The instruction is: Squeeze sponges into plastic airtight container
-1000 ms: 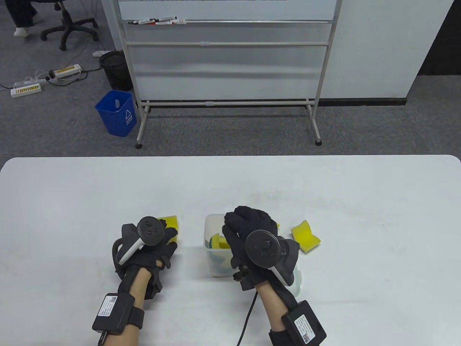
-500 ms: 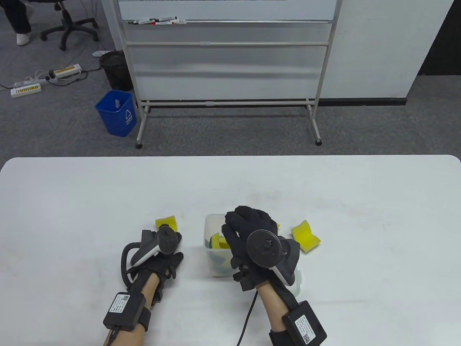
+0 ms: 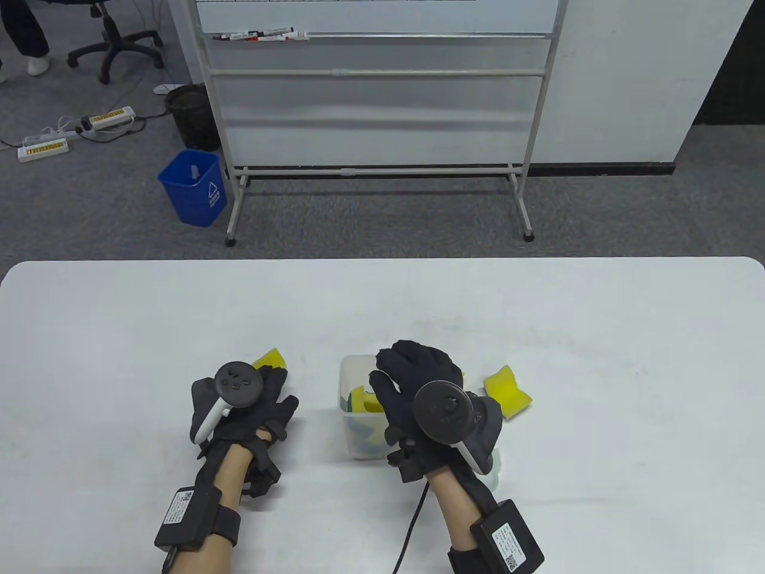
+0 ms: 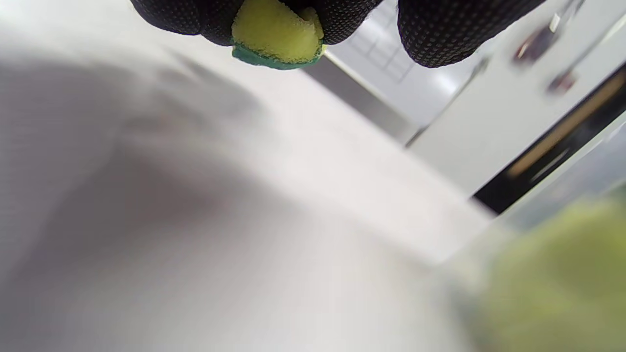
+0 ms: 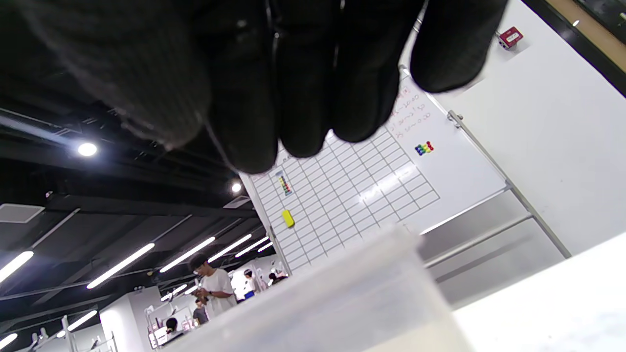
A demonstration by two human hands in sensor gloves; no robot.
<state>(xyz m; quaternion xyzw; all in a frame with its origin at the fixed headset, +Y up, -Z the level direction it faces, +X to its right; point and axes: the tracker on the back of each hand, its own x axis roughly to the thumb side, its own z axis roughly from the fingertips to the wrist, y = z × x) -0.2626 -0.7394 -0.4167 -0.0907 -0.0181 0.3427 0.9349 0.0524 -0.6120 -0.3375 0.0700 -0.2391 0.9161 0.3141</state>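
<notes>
A yellow-and-green sponge (image 4: 276,36) is held pinched in the left grip (image 3: 251,397), left of the clear plastic container (image 3: 352,412). The right grip (image 3: 418,388) is pressed over the container's sponges (image 3: 366,402), its closure unclear. Another sponge (image 3: 507,391) is seen on the table (image 3: 538,311), at right.

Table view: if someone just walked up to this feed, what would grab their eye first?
Likely the bright yellow sponges against the white table: one gripped in the left hand, its green backing visible between the fingertips in the left wrist view, and a loose sponge lying right of the container. Next, the right hand spread over the clear plastic container, which already holds yellow sponges.
</notes>
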